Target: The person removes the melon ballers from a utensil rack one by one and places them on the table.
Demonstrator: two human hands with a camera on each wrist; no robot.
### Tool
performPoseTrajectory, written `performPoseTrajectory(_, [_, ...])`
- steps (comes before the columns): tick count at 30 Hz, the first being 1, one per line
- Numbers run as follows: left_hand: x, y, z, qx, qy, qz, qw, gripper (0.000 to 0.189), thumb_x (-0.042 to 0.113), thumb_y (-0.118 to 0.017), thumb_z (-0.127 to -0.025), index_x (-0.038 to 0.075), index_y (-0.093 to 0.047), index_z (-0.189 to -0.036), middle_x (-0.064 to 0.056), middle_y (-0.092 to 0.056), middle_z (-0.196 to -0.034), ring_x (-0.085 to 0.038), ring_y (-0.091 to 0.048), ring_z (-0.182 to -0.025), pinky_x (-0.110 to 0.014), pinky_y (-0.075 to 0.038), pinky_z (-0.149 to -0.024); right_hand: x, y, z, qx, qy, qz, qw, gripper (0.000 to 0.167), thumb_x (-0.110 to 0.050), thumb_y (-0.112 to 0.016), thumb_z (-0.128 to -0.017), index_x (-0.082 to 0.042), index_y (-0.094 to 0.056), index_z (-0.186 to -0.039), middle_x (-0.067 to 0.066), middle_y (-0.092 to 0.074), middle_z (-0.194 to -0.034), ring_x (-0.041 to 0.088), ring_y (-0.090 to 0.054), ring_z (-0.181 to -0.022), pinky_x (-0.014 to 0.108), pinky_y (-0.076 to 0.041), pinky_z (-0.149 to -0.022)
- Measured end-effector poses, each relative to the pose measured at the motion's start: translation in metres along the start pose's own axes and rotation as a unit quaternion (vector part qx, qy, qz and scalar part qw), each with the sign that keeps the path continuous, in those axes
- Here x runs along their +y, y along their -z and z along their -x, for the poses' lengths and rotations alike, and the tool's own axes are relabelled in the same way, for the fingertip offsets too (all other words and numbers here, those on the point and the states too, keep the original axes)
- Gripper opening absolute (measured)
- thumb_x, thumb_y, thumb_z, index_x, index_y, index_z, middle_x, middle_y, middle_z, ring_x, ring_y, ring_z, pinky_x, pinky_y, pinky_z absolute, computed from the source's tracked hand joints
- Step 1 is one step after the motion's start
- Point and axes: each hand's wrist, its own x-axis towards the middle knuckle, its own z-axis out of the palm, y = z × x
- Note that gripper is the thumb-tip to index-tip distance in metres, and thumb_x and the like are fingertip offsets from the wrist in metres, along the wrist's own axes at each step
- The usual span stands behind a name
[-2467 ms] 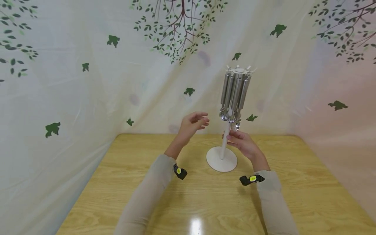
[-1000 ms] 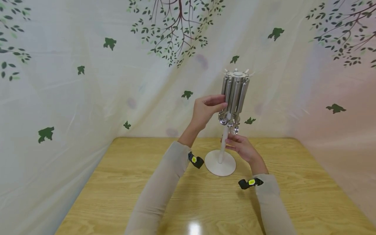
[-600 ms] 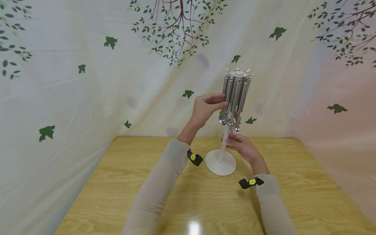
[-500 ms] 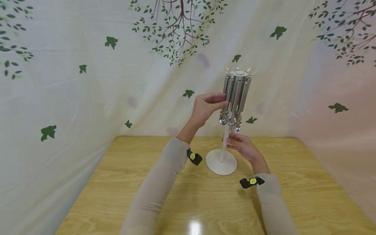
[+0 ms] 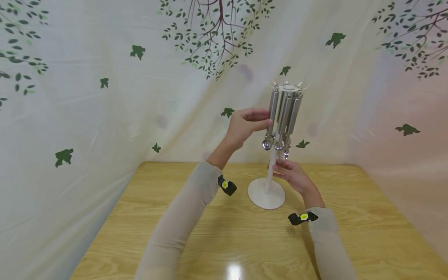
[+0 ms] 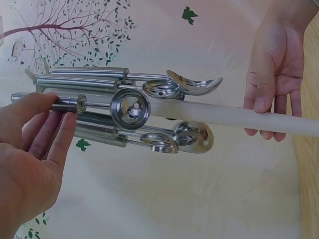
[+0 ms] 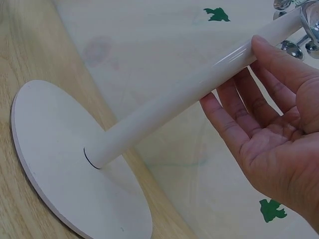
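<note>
A white stand carries several shiny metal utensils hung around its top, bowls downward. Its round base is on the table. My left hand pinches the steel handle of a small round-bowled scoop on the near left side, thumb in front and fingers behind. That scoop's handle sits a little apart from the others. Lower down, my right hand holds the white post between thumb and fingers, just under the bowls. In the left wrist view, spoon-like heads surround the post.
The stand is on a wooden table, toward its back edge. Behind and on both sides hangs a pale curtain with printed branches and green leaf shapes. A black wrist camera sits at each sleeve.
My left hand has come up from the left and taken hold of the scoop's handle. The hanging utensils have shifted slightly, with a wider gap beside that handle. The right hand stays on the post.
</note>
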Motion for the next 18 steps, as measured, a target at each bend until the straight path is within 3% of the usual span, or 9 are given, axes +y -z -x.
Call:
performPoseTrajectory(4, [0.003,0.006,0.006,-0.009,-0.004,-0.01,0.9999,0.033,0.006,-0.081,-0.086,0.001,-0.073,-0.118,-0.013,-0.077,-0.111,-0.017,-0.074,-0.095,-0.033,-0.062,-0.089,-0.001,-0.001,0.001,0.003,-0.007,0.0,1.0,0.027,-0.011,-0.058,-0.104,-0.009,-0.068,-0.129,-0.01,-0.074,-0.116,0.009,-0.069,-0.115,0.025,-0.058,-0.096])
performPoseTrajectory(9, [0.004,0.017,0.022,-0.008,0.003,-0.035,0.9993,0.034,0.005,-0.081,-0.086,0.002,-0.073,-0.119,-0.012,-0.077,-0.11,-0.016,-0.074,-0.093,-0.032,-0.063,-0.087,0.001,0.0,0.001,0.011,-0.018,0.004,0.9998,0.035,-0.011,-0.059,-0.103,0.003,-0.061,-0.135,-0.01,-0.075,-0.115,0.008,-0.069,-0.113,0.025,-0.058,-0.095])
performPoseTrajectory(12, [-0.003,0.028,0.034,0.002,0.018,-0.047,0.9987,0.035,0.006,-0.08,-0.087,0.003,-0.073,-0.121,-0.013,-0.076,-0.11,-0.015,-0.073,-0.093,-0.032,-0.062,-0.088,0.002,0.0,0.001,0.011,-0.019,0.002,0.9998,0.034,-0.01,-0.059,-0.103,0.005,-0.061,-0.134,-0.005,-0.075,-0.117,0.007,-0.069,-0.112,0.025,-0.059,-0.095])
performPoseTrajectory(18, [-0.026,0.066,0.058,0.028,0.067,-0.063,0.9954,0.035,0.008,-0.08,-0.088,0.004,-0.073,-0.122,-0.011,-0.077,-0.11,-0.014,-0.073,-0.093,-0.031,-0.061,-0.091,0.002,-0.003,0.0,0.011,-0.005,-0.015,0.9998,0.025,-0.007,-0.058,-0.103,-0.003,-0.068,-0.126,0.003,-0.074,-0.119,0.008,-0.07,-0.11,0.026,-0.059,-0.095])
